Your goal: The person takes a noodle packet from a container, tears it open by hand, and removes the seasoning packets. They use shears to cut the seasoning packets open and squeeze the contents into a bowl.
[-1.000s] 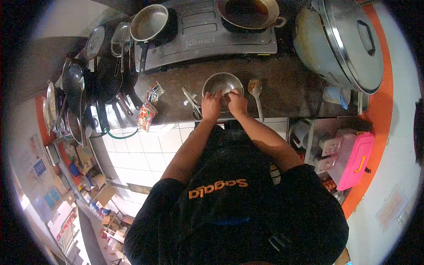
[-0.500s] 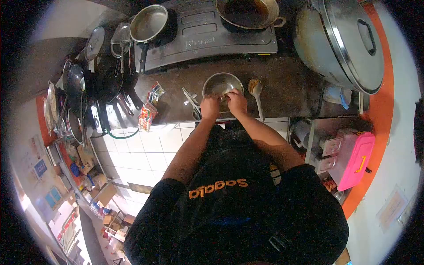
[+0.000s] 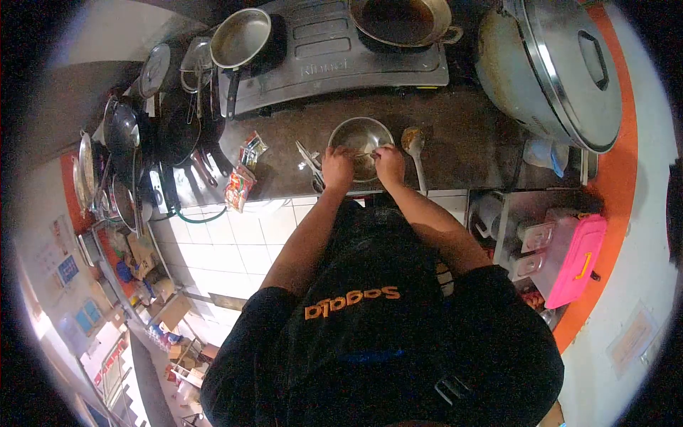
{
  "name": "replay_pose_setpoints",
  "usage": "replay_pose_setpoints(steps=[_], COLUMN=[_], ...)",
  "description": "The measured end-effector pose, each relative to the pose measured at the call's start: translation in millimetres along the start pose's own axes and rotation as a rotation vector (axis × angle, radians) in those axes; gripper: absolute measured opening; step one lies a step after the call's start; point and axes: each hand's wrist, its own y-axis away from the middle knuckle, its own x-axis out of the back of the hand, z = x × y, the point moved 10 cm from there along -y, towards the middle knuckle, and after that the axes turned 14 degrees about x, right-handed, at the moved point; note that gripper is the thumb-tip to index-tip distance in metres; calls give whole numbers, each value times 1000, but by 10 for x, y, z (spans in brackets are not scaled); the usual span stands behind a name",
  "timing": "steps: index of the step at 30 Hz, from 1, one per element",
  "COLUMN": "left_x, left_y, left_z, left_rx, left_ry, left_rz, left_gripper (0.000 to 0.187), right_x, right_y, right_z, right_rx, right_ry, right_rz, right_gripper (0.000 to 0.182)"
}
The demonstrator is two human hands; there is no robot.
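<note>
A round metal bowl (image 3: 361,130) stands on the dark counter. My left hand (image 3: 338,169) is closed at the bowl's left near rim, and my right hand (image 3: 389,165) is closed at its right near rim. Between the fingertips of both hands, over the bowl, stretches a small thin item (image 3: 364,154), too small to identify. Left of my left hand lie metal scissors (image 3: 310,162). On the other side, a spoon (image 3: 416,151) with brown matter in its head lies beside my right hand. Colourful sachets (image 3: 240,186) rest at the counter's left.
Behind the bowl is a stove (image 3: 320,69) with a small saucepan (image 3: 240,39) and a wide pan (image 3: 402,21) of dark liquid. A large lidded pot (image 3: 544,78) stands at right. Pans hang at left; a pink box (image 3: 578,260) sits below right.
My hands have moved slightly apart, and the thin item between their fingertips now shows more clearly. The view has shifted a little.
</note>
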Motion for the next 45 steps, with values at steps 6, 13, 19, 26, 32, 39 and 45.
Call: replay_pose_setpoints(steps=[6, 13, 19, 26, 32, 39, 45], left_x=[161, 92, 71, 264, 168, 219, 163], left_y=[18, -17, -22, -14, -46, 16, -78], left_z=[28, 90, 121, 180, 126, 59, -370], left_rx=[71, -3, -35, 2, 14, 43, 302], left_ry=[-17, -15, -45, -5, -24, 141, 241], left_rz=[10, 10, 8, 60, 36, 45, 43], left_gripper=[15, 15, 17, 15, 16, 15, 14], right_x=[112, 86, 30, -30, 109, 42, 228], right_y=[16, -61, -31, -65, -40, 3, -152], right_z=[-61, -98, -104, -296, -226, -80, -248], right_rx=[-32, -39, 2, 99, -3, -172, -134], right_ry=[47, 103, 69, 177, 63, 102, -74], right_rz=[0, -146, -105, -228, -37, -113, -101], right_gripper=[11, 13, 14, 16, 13, 16, 53])
